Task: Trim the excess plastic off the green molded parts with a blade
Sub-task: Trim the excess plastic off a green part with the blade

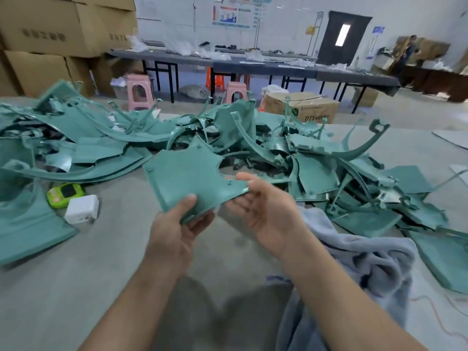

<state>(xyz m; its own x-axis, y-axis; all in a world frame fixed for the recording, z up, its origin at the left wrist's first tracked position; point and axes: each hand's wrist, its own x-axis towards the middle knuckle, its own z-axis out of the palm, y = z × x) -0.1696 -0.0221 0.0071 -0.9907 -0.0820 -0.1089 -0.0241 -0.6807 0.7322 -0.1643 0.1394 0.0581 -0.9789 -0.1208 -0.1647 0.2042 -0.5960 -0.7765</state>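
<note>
Far to the left, stacked cardboard boxes are lining the wall. Nearer, a lime-green gadget and a white charger block are lying on the grey surface, just clear of the pile. The left hand is gripping the near corner of a flat green molded panel, thumb on top and fingers curled beneath. It is tilting the face up toward the camera, probably so the edges can be checked for excess plastic. The right hand, palm up, is lightly pinching the panel's right tip between thumb and fingers, steadying it. No blade is showing in either hand. Behind, the heap of green parts is sprawling within easy reach, and a grey-blue towel is bunching beside the right forearm. Whether the surface is a low worktop or the floor, I cannot tell. Beyond it, pink stools, long dark tables and a dark door are filling out a workshop room.
</note>
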